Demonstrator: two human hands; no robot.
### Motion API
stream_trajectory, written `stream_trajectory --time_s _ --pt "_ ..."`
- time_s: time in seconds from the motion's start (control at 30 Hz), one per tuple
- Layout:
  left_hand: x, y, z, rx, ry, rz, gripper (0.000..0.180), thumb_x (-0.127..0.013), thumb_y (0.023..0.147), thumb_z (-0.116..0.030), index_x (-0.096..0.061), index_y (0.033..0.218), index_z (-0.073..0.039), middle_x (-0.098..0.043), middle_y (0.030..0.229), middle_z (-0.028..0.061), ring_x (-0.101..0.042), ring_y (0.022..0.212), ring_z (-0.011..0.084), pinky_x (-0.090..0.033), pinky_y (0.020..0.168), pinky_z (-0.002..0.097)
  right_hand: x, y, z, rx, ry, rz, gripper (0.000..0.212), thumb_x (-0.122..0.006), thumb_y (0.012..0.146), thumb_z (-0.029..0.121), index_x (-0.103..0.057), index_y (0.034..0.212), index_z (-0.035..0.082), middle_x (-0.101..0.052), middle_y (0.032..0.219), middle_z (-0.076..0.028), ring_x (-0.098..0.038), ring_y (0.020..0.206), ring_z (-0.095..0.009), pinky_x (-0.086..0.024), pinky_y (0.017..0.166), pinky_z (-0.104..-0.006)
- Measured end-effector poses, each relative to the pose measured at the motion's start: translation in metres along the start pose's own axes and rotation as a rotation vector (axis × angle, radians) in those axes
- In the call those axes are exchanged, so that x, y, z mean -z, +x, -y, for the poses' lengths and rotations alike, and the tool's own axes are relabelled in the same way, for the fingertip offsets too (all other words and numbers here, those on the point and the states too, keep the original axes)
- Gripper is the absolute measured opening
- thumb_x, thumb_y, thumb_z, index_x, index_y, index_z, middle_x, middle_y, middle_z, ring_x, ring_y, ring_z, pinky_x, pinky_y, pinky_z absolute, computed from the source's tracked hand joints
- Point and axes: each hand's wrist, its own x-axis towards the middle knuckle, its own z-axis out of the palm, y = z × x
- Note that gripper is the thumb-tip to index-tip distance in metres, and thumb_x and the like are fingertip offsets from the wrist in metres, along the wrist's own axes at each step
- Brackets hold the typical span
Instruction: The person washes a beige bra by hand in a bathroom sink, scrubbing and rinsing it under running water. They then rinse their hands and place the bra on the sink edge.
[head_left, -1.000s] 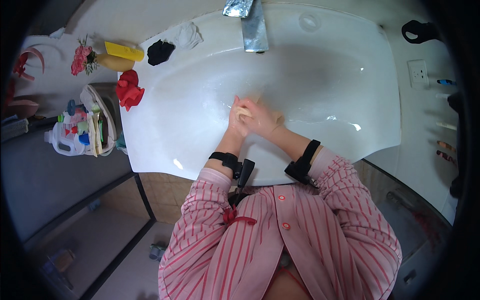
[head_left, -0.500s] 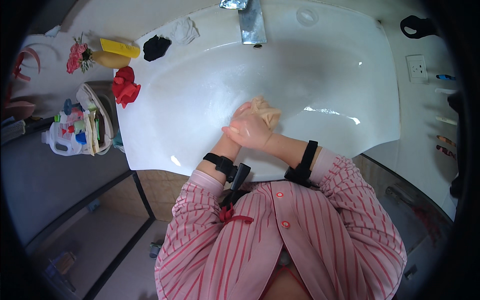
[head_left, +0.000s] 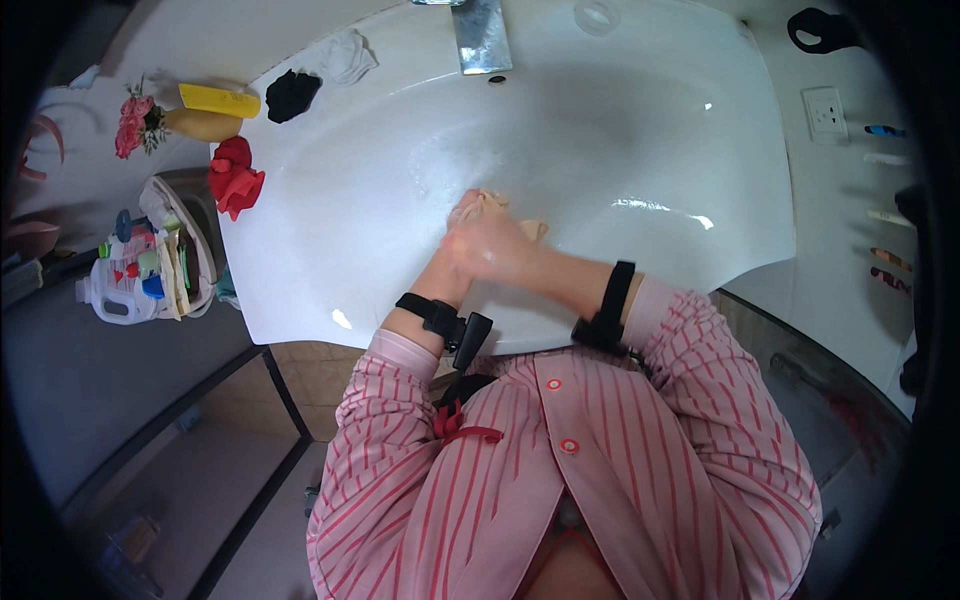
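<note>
A wet-looking beige cloth (head_left: 489, 204) is bunched between my hands over the white washbasin (head_left: 340, 270). My left hand (head_left: 463, 212) is closed on it, partly hidden behind the other hand. Crossing over from the right, my right hand (head_left: 492, 249) is wrapped over the cloth and presses against the left hand. Its fingers are slightly smeared by motion. A loose fold of the cloth sticks out beyond the right hand. Whether the cloth is a sock or another small garment does not show.
On the basin's left rim lie a red cloth (head_left: 236, 180), a black cloth (head_left: 293, 95) and a white cloth (head_left: 347, 58). A metal tap (head_left: 482, 38) stands at the back, near a clear round dish (head_left: 597, 16). A yellow tube (head_left: 220, 101) and a basket of bottles (head_left: 205, 262) are at left.
My right hand has moved left and turned over the cloth, and less of the cloth shows. The whole view has shifted slightly.
</note>
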Motion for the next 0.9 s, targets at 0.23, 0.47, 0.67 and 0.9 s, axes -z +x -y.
stream_trajectory --time_s 0.23,0.47,0.67,0.9 --pt "-0.014 0.005 -0.009 0.268 -2.219 -0.318 0.036 -0.053 0.084 -0.032 -0.048 0.113 -0.01 -0.055 0.11 0.0085 -0.054 0.099 0.0234 -0.046 0.081 0.0381 0.04 0.012 -0.014 -0.159 -0.007 0.1 0.017 -0.05 0.071 0.014 -0.064 0.073 0.005 -0.062 0.08 -0.017 -0.06 0.075 -0.032 -0.048 0.065 -0.0405" --pt "-0.021 0.011 0.013 -0.085 -0.726 -0.218 0.031 -0.051 0.085 -0.028 -0.047 0.111 -0.011 -0.055 0.107 0.0081 -0.056 0.092 0.0222 -0.047 0.078 0.0372 0.036 0.002 0.004 -0.113 -0.081 0.133 0.016 -0.051 0.075 0.017 -0.061 0.074 0.003 -0.06 0.075 -0.017 -0.058 0.072 -0.034 -0.047 0.064 -0.0399" --pt "-0.04 0.04 0.022 -0.162 -2.436 0.088 0.026 -0.045 0.087 -0.025 -0.048 0.11 -0.013 -0.055 0.105 0.0081 -0.055 0.095 0.0219 -0.047 0.076 0.0366 0.022 0.001 -0.022 -0.037 0.132 -0.022 0.023 -0.046 0.075 0.018 -0.065 0.075 0.005 -0.062 0.079 -0.018 -0.061 0.078 -0.032 -0.048 0.069 -0.0406" --pt "-0.022 0.022 0.006 0.303 -2.191 -0.206 0.031 -0.033 0.091 -0.029 -0.045 0.112 -0.009 -0.053 0.11 0.0088 -0.052 0.099 0.0233 -0.047 0.079 0.0369 0.009 0.012 -0.067 -0.07 -0.151 0.217 0.025 -0.045 0.077 0.021 -0.064 0.082 0.005 -0.061 0.088 -0.016 -0.058 0.086 -0.031 -0.047 0.074 -0.0401"
